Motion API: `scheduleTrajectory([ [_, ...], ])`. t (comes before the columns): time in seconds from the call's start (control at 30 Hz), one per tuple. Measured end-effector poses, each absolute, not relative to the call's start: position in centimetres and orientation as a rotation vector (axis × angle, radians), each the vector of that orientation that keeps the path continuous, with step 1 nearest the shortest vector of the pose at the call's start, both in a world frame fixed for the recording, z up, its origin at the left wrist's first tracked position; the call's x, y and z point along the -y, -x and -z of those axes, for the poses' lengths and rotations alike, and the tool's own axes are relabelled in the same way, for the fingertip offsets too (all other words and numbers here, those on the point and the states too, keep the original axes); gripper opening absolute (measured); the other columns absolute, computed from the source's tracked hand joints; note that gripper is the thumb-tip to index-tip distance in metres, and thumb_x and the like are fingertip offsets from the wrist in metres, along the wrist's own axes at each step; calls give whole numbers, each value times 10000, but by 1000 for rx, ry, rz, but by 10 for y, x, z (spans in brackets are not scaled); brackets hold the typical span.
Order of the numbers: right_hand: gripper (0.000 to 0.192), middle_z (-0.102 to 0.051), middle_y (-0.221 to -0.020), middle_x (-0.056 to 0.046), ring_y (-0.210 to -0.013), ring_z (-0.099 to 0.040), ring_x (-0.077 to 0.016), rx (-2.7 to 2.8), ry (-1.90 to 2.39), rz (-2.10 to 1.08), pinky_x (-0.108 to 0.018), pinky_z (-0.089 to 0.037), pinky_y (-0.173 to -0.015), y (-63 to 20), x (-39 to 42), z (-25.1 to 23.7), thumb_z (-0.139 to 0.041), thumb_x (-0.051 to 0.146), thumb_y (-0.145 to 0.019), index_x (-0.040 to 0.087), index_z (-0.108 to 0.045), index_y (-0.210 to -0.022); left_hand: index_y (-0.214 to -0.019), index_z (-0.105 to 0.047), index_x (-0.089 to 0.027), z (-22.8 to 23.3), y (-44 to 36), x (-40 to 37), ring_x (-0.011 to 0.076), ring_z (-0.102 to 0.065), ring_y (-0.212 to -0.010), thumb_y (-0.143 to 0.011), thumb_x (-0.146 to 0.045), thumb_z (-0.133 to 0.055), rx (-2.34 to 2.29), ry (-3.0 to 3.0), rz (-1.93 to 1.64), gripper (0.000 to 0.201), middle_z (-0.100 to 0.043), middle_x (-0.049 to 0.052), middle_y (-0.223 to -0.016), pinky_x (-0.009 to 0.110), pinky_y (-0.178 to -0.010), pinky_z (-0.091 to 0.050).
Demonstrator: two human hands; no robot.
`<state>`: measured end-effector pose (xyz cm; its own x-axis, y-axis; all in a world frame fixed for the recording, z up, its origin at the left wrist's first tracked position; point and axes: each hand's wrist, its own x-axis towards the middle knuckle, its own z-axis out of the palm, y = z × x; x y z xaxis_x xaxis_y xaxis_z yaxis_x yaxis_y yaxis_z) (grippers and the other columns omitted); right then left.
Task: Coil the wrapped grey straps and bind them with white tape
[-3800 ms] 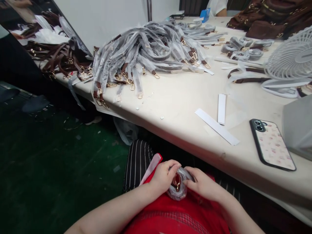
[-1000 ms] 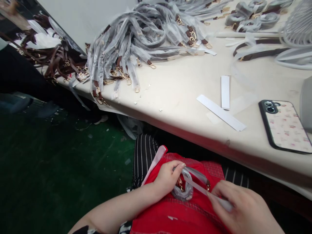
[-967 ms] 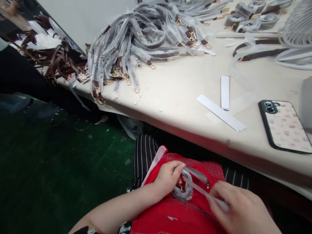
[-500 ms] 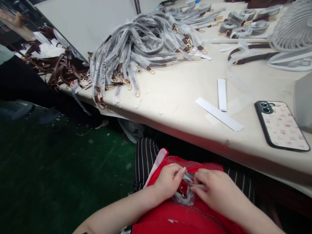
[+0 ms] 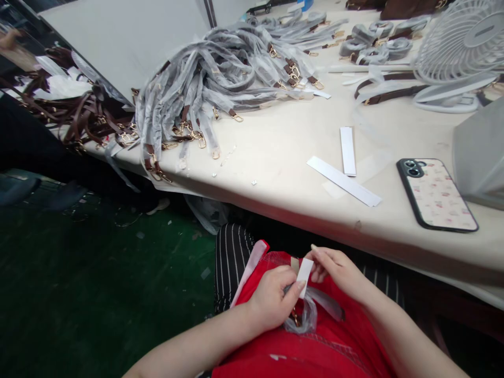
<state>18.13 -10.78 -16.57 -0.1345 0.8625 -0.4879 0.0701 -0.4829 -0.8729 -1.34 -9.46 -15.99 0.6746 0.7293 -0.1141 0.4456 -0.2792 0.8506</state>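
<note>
Left hand: your left hand rests on your lap, its grip pinched on the coiled strap and on the lower end of the white strip.
Right hand: your right hand sits just above and to the right, fingers pressed together on the strip's upper end.
Where it lies: the strap is on the red cloth over your lap, below the tabletop edge, directly under your left fingertips and just left of your right wrist.
Axis: the strip stands nearly upright between both hands, tilted slightly right at the top; a loose strap tail runs off to the right.
Nearer hand: the left, already touching the coil.
Look: a small coil in cloudy clear film, gold clasp and a dark end showing through.
Around: a pile of wrapped straps, two paper strips, a phone and a fan on the tabletop.
</note>
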Motion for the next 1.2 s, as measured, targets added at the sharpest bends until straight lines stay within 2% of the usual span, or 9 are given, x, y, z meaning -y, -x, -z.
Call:
scheduleTrajectory([
  [0.07, 541, -662, -650, -34, -592, -608, -184, 997, 1500, -1773, -300, -488, -578, -179, 111, 176, -487, 660, -864, 156, -658, -771, -678, -568, -179, 160, 13, 96, 152, -536, -694, -991, -362, -405, -904, -1914, -382, 397, -581, 36, -712, 273, -663, -421],
  [0.2, 375, -634, -651, 15, -605, -546, -148, 1010, 1447, -1753, -258, -427, -582, -167, 117, 189, -677, 540, -754, 172, -624, -708, -727, -614, -178, 158, 13, 101, 175, -591, -847, -986, -319, -426, -893, -1885, -435, 349, -627, 66, -864, 293, -804, -475],
  [0.33, 375, -577, -605, 37, -546, -494, -122, 913, 1456, -1718, -233, -379, -530, -161, 121, 189, -660, 534, -763, 176, -580, -691, -697, -619, -173, 157, 14, 104, 207, -574, -1029, -971, -347, -460, -1025, -1869, -435, 361, -568, 104, -1080, 333, -928, -464],
  [0.5, 251, -650, -667, -3, -648, -614, -183, 992, 1510, -1543, -266, -465, -606, -162, 125, 178, -596, 407, -825, 183, -630, -718, -715, -605, -174, 161, 14, 99, 170, -574, -825, -976, -391, -433, -1077, -1700, -336, 381, -601, 56, -865, 291, -793, -473],
  [0.6, 209, -651, -646, -7, -621, -625, -191, 1043, 1547, -1509, -272, -470, -587, -163, 127, 174, -566, 353, -821, 190, -620, -701, -723, -608, -170, 165, 12, 99, 142, -543, -657, -946, -416, -472, -1085, -1476, -275, 359, -583, 11, -687, 247, -621, -439],
  [0.7, 219, -640, -639, -7, -613, -619, -190, 1095, 1566, -1516, -269, -463, -576, -168, 129, 170, -554, 362, -832, 194, -604, -700, -712, -618, -154, 165, 8, 101, 130, -532, -594, -878, -379, -550, -1133, -1282, -294, 287, -595, 5, -645, 238, -571, -415],
  [0.9, 299, -665, -733, -31, -704, -616, -198, 1314, 1535, -1565, -280, -477, -653, -180, 129, 161, -479, 394, -907, 189, -624, -744, -821, -621, -161, 158, 1, 105, 152, -600, -676, -877, -311, -539, -1177, -1324, -335, 180, -673, 33, -765, 243, -622, -441],
  [0.97, 286, -665, -729, -31, -694, -603, -200, 1314, 1534, -1590, -279, -467, -632, -180, 127, 161, -535, 414, -881, 182, -647, -757, -907, -578, -173, 157, 1, 107, 164, -625, -722, -873, -293, -561, -1203, -1355, -369, 126, -686, 38, -810, 251, -650, -454],
  [1.2, 346, -736, -805, -69, -730, -658, -224, 1025, 1453, -1875, -297, -496, -664, -178, 121, 169, -745, 481, -734, 150, -705, -827, -1015, -454, -202, 148, 3, 110, 223, -644, -891, -839, -270, -614, -1255, -1433, -348, 248, -708, 62, -907, 319, -754, -461],
])
